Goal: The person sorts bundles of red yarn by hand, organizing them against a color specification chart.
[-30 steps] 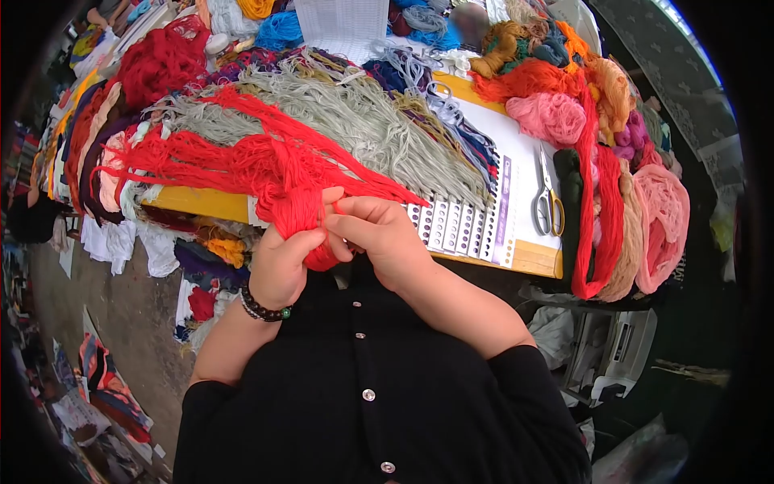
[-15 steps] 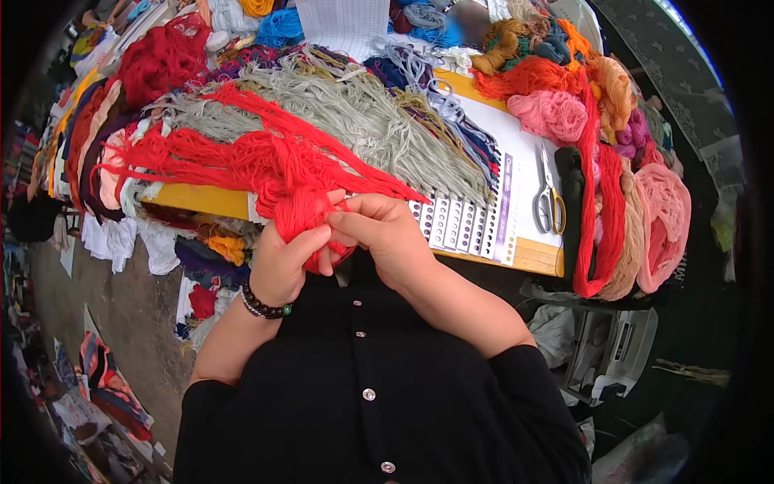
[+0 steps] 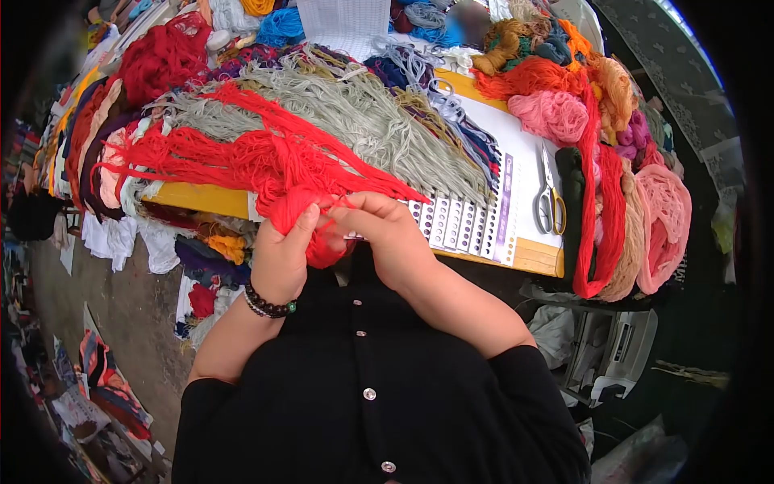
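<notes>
Bright red thread (image 3: 270, 161) spreads in loose strands over grey-green threads (image 3: 355, 113) on the table. Its near end bunches up in front of my chest. My left hand (image 3: 284, 250), with beads at the wrist, is closed around this bunch, thumb pressed on top. My right hand (image 3: 383, 230) pinches at red strands on the bunch's right side; thumb and index finger meet there, and the other fingers are partly hidden. Just beyond my right hand lie white punched cards (image 3: 455, 222) with threads running from their holes.
Scissors (image 3: 550, 194) with grey and yellow handles lie on white paper to the right. Red, tan and pink skeins (image 3: 665, 230) hang over the table's right end. Dark red yarn (image 3: 165, 60) is piled at the back left. A printed sheet (image 3: 343, 28) stands at the back.
My left hand has turned slightly and its thumb now points more upward over the red bunch. My right fingers have shifted a little at the strands. The things on the table stay put.
</notes>
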### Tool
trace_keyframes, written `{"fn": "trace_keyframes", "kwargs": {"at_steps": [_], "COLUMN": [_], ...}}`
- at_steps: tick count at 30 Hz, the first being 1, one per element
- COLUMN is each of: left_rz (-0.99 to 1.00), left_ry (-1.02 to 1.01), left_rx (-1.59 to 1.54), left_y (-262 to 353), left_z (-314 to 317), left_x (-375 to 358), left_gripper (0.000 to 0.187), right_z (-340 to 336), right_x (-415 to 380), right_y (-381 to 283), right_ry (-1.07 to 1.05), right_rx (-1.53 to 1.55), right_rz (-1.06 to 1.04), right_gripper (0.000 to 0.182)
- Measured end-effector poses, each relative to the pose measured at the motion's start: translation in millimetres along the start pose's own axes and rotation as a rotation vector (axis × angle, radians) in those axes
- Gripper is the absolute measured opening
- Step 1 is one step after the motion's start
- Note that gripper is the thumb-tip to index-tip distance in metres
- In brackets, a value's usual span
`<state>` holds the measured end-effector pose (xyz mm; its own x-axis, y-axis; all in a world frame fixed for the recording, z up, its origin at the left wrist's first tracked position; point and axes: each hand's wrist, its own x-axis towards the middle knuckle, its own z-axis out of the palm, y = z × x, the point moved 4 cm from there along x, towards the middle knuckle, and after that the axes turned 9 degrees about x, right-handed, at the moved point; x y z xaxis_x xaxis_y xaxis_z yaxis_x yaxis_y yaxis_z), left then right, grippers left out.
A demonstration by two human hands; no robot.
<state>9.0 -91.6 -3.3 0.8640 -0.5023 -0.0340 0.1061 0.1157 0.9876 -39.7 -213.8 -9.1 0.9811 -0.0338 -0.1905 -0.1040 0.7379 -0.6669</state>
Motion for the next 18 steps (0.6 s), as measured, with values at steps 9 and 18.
{"fn": "trace_keyframes", "kwargs": {"at_steps": [9, 18], "left_rz": [-0.043, 0.009], "left_ry": [-0.258, -0.228], "left_rx": [-0.042, 0.126], "left_y": [9.0, 2.3], "left_z": [8.2, 9.7], "left_x": [2.7, 2.9], "left_gripper": [0.046, 0.041], "right_z": [6.4, 4.2], "right_x": [0.3, 1.4], "right_y": [-12.6, -5.7], "right_ry": [0.060, 0.014], "right_rx": [-0.083, -0.115], "right_rz": [0.006, -0.044], "right_gripper": [0.011, 0.016]}}
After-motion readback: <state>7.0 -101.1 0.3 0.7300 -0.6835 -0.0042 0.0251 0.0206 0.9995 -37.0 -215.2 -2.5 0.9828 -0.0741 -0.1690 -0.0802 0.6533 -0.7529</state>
